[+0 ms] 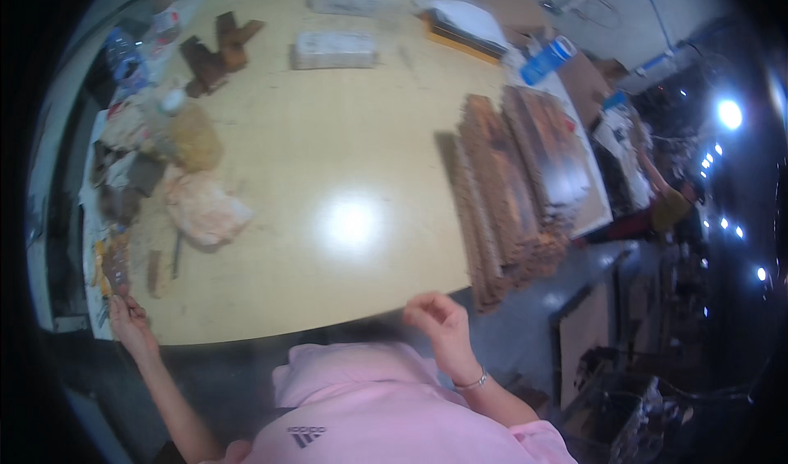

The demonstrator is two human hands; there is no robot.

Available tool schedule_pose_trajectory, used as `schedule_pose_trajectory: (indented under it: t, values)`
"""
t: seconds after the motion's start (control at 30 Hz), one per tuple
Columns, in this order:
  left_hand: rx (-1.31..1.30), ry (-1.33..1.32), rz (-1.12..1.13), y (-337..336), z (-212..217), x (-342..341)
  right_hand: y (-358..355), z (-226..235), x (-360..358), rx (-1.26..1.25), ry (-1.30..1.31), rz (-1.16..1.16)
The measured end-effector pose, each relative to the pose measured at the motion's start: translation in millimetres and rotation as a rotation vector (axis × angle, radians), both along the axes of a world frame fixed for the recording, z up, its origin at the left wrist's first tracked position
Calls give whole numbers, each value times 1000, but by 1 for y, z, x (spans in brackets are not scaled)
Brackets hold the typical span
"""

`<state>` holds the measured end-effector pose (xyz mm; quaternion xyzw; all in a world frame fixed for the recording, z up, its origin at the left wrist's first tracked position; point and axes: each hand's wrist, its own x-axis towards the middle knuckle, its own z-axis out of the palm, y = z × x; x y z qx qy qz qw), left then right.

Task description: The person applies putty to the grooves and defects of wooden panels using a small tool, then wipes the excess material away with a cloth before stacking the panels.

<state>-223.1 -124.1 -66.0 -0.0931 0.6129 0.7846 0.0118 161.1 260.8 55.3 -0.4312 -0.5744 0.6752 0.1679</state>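
Observation:
At the table's left near corner is my left hand [133, 326], fingers drawn together at the lower end of a shiny brown-and-yellow item [115, 263]. What it grips there is too small and blurred to make out. My right hand [442, 323], with a bracelet at the wrist, hovers by the front edge of the pale yellow table [328, 291]. Its fingers are curled in, with nothing visible in them. Close to my left hand lie a short brown strip [154, 273] and a thin dark rod [176, 254]. Beyond these sits a crumpled pale cloth [207, 209].
Stacked brown wooden boards [501, 193] fill the right side. Wrapped blocks [335, 50] lie at the back, dark brown pieces [220, 52] at back left. Bottles [125, 57] and a yellowish bundle [195, 138] line the left; a blue bottle [546, 60] lies back right. Another person [669, 209] is beyond.

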Motion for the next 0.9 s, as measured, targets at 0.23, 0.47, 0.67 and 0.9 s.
schedule_pose_trajectory:
  t: [0.23, 0.47, 0.67, 0.9]
  values:
    - [141, -50, -425, 165, 33, 160, 119, 40, 87, 747, 52, -310]
    - [54, -231, -869, 304, 44, 392, 185, -36, 159, 465, 185, -221]
    - [-31, -322, -901, 337, 16, 489, 185, -92, 185, 259, 174, -58]
    - [-157, -379, -857, 343, 2, 541, 188, -136, 202, 446, 51, 188]
